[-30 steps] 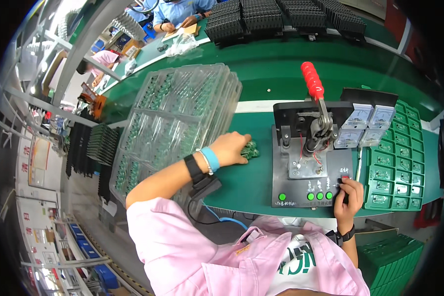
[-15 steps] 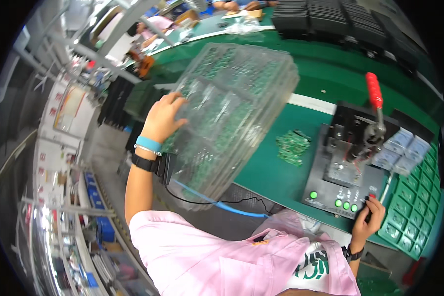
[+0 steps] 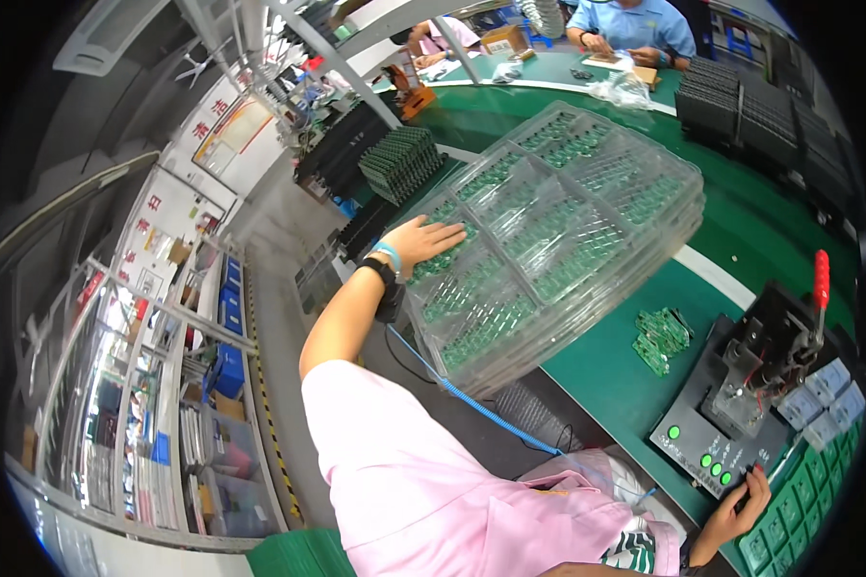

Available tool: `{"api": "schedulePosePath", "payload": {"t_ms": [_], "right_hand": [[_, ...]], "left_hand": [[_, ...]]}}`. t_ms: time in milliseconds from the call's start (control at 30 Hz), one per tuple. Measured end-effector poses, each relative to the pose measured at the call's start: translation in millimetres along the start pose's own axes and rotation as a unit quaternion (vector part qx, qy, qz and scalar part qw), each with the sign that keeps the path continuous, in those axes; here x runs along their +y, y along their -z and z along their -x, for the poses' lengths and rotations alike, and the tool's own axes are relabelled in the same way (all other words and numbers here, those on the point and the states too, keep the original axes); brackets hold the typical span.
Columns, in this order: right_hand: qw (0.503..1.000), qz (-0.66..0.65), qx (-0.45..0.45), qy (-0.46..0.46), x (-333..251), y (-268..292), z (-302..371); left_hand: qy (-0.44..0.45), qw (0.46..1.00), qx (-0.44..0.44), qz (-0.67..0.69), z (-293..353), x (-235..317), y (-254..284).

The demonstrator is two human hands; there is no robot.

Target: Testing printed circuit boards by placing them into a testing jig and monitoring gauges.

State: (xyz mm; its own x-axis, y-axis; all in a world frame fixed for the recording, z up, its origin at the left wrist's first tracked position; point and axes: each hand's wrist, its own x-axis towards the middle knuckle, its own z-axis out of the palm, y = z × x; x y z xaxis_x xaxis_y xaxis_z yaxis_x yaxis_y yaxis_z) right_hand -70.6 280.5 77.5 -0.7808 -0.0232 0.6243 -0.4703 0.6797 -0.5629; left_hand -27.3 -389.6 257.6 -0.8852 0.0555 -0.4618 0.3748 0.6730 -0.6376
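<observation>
My left hand (image 3: 421, 246) lies with its fingers stretched out on the left edge of a stack of clear plastic trays (image 3: 548, 216). The trays are divided into compartments that hold rows of small green circuit boards. My right hand (image 3: 738, 513) rests at the near right corner of a black test fixture (image 3: 688, 435), thumb and fingers apart, fingertips by a small red switch. The fixture has several lit green buttons and a toggle clamp with a red handle (image 3: 821, 279). Between trays and fixture lies a loose pile of green circuit boards (image 3: 662, 338) on the green mat.
A green compartmented tray (image 3: 803, 510) and several blue-white blocks (image 3: 823, 399) sit right of the fixture. Black racks (image 3: 741, 120) stand at the back right. A blue cable (image 3: 481, 409) hangs before the table edge. Co-workers sit at the far bench.
The view has swung left, so the bench appears further right. My left hand has flattened its fingers onto the tray stack; my right hand stays at the fixture's corner.
</observation>
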Motion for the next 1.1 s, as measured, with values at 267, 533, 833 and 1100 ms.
{"api": "schedulePosePath", "payload": {"t_ms": [267,533,833,1100], "right_hand": [[1.000,-0.006,-0.007,0.002,14,-2,5],[1.000,-0.008,-0.006,0.002,19,-3,7],[1.000,-0.003,-0.004,0.006,17,-2,6],[1.000,0.005,-0.011,-0.001,5,0,4]], "left_hand": [[-0.039,0.998,-0.048,0.013,-24,-13,12],[-0.018,0.998,-0.061,0.026,-18,-4,19],[0.028,0.989,-0.053,0.138,-42,-12,5],[0.027,0.982,-0.079,0.171,-57,-21,-6]]}}
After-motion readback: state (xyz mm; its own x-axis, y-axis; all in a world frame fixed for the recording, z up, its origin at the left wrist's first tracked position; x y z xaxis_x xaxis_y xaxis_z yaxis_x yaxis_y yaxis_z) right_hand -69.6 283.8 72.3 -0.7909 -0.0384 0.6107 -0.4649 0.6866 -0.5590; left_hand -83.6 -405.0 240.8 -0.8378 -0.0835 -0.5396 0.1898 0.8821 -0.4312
